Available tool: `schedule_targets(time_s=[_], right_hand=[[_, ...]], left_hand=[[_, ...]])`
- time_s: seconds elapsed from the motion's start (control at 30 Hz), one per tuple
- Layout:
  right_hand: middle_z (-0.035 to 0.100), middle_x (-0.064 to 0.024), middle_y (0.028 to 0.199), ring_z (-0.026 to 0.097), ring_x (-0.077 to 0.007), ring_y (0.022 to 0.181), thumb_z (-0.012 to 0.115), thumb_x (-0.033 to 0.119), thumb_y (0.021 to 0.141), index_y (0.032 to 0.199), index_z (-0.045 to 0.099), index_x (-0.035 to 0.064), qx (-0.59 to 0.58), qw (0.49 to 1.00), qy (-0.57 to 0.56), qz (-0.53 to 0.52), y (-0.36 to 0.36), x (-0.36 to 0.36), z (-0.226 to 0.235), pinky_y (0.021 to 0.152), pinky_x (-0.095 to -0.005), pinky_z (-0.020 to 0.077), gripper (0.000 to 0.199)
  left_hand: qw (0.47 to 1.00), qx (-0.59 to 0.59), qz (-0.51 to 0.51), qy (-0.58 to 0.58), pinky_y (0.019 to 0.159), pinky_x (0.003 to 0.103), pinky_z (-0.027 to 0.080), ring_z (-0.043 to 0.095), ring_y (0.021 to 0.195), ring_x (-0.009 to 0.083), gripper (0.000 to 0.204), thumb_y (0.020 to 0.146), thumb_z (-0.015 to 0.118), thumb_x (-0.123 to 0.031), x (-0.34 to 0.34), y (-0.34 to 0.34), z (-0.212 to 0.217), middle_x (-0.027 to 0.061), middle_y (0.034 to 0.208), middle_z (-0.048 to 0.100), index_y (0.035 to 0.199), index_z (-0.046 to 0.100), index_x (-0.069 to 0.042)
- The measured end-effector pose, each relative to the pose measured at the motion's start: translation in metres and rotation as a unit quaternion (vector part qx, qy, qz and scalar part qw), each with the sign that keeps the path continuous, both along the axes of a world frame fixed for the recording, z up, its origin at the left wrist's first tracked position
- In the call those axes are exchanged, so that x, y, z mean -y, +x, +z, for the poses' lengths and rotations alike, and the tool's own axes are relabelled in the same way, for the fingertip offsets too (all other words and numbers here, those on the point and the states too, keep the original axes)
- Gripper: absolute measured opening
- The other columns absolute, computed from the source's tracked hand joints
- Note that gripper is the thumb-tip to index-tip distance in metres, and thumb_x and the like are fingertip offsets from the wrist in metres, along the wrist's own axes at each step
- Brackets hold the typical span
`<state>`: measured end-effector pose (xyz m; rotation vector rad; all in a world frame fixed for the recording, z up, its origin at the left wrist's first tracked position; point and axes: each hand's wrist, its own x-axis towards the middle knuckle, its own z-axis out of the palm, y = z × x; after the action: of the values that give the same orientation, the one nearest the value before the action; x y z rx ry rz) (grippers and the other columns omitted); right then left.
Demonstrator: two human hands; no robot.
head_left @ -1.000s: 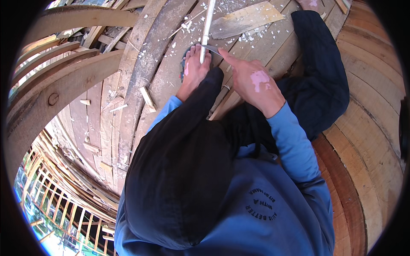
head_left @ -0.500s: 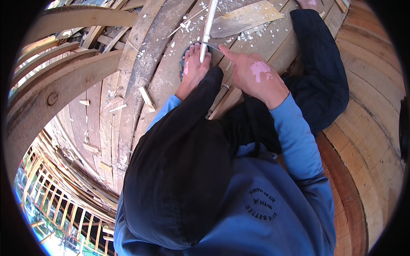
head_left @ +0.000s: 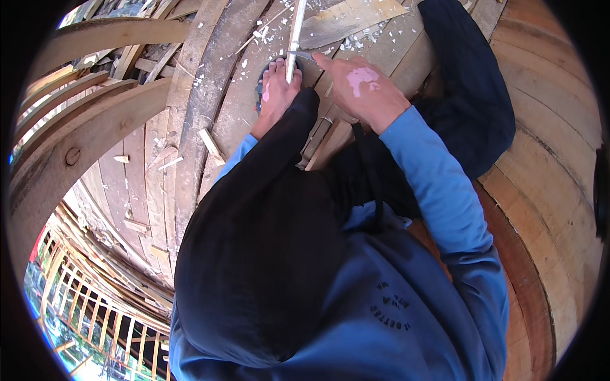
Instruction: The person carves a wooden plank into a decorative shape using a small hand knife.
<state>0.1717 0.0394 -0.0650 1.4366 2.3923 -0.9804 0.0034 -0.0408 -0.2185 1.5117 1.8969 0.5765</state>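
A pale whittled wooden stick [head_left: 295, 39] slants down from the top edge, its lower end in my left hand [head_left: 277, 95], whose fingers are closed round it. Beside that hand's left edge shows part of a dark sandal [head_left: 259, 86]. My right hand [head_left: 365, 89] grips a knife, its index finger stretched toward the blade [head_left: 303, 55]. The blade lies against the stick just above my left hand. The knife's handle is hidden inside my right fist.
White wood shavings [head_left: 260, 37] are strewn over the plank floor [head_left: 222, 117]. A flat board [head_left: 346, 24] lies right of the stick. Curved timber ribs [head_left: 76, 146] rise at left, a plank wall [head_left: 540, 114] at right. A wood offcut [head_left: 211, 146] lies left of my left forearm.
The whole view has shifted a little, so everything sits slightly further up and left. Both hands keep their holds, with the blade still at the stick.
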Motion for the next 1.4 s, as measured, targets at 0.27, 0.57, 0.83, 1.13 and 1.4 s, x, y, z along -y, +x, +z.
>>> schedule_targets(time_s=[0.27,0.57,0.83,1.13,1.4], right_hand=[[0.073,-0.0264,0.106,0.068,-0.044,0.105,0.052,0.003,0.091,0.15,0.056,0.0124,-0.011,0.999,0.024,-0.029,-0.004,0.01,-0.014,0.095,-0.0516,0.0535,0.06],[0.073,-0.0291,0.1,0.07,-0.0493,0.096,0.048,0.008,0.096,0.153,0.053,0.0209,0.001,0.996,0.034,-0.085,-0.013,0.027,-0.02,0.091,-0.057,0.0542,0.058],[0.072,-0.0316,0.096,0.07,-0.0503,0.095,0.048,0.006,0.096,0.159,0.043,0.0289,-0.021,0.989,0.021,-0.143,-0.023,0.038,-0.038,0.086,-0.057,0.0552,0.067],[0.07,-0.0291,0.086,0.071,-0.0471,0.085,0.059,0.006,0.094,0.161,0.04,0.0322,-0.064,0.983,0.086,-0.15,-0.025,0.054,-0.071,0.081,-0.0567,0.0551,0.074],[0.071,-0.0277,0.089,0.07,-0.0452,0.087,0.058,0.002,0.09,0.154,0.052,0.0266,-0.078,0.992,0.038,-0.095,-0.006,0.026,-0.054,0.082,-0.0564,0.0543,0.068]], left_hand=[[0.999,0.006,0.04,-0.008,0.107,0.056,0.042,0.056,0.124,0.0506,0.04,0.101,0.053,-0.028,-0.003,0.004,0.011,0.0323,0.127,0.063,0.124,0.064,0.003],[0.987,0.093,0.1,-0.082,0.09,0.057,0.049,0.063,0.1,0.0538,0.041,0.106,0.049,-0.033,-0.006,0.003,0.015,0.0328,0.106,0.066,0.113,0.065,0.004],[0.979,0.143,0.136,-0.058,0.081,0.047,0.049,0.065,0.086,0.0336,0.049,0.107,0.053,-0.045,-0.01,0.002,0.006,0.0204,0.087,0.066,0.108,0.067,0.002],[0.945,0.198,0.193,-0.174,0.09,0.047,0.049,0.067,0.102,0.039,0.054,0.105,0.055,-0.05,-0.012,0.004,0.033,0.0283,0.11,0.066,0.12,0.069,0.0],[0.975,0.135,0.143,-0.099,0.077,0.044,0.048,0.064,0.082,0.0324,0.048,0.106,0.053,-0.044,-0.009,0.004,0.028,0.0181,0.084,0.064,0.104,0.067,0.002]])
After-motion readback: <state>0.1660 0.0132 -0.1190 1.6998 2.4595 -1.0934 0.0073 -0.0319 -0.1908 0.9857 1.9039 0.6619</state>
